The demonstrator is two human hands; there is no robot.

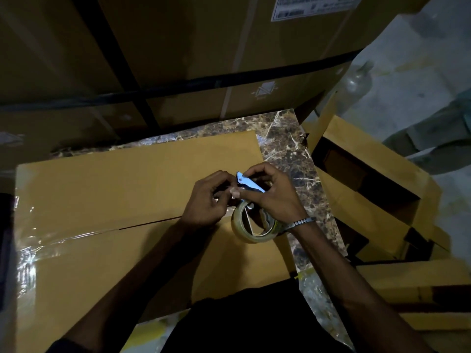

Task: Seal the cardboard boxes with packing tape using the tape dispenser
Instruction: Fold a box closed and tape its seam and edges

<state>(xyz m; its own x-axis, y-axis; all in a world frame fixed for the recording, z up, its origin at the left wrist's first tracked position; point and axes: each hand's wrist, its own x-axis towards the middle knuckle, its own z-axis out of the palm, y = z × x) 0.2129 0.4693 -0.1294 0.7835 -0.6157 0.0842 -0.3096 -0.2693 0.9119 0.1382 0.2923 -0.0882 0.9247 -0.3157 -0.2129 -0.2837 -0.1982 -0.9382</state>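
Storeroom or warehouse packing spot. Large strapped cartons stacked close behind, one with a shipping label. Open boxes at right on bare concrete floor. Flat box on marble-pattern table, seam partly taped. Dim light.

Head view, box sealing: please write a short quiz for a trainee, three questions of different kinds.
1. True or false: the centre seam of the cardboard box is taped along its whole length.
2. The right hand grips: A) the tape dispenser B) a knife C) a marker.
3. Fill in: the left hand is at the tape end near the dispenser's ____ blade guard.

Key: 1 false, tape shows only at the left part. 2 A. 3 blue.
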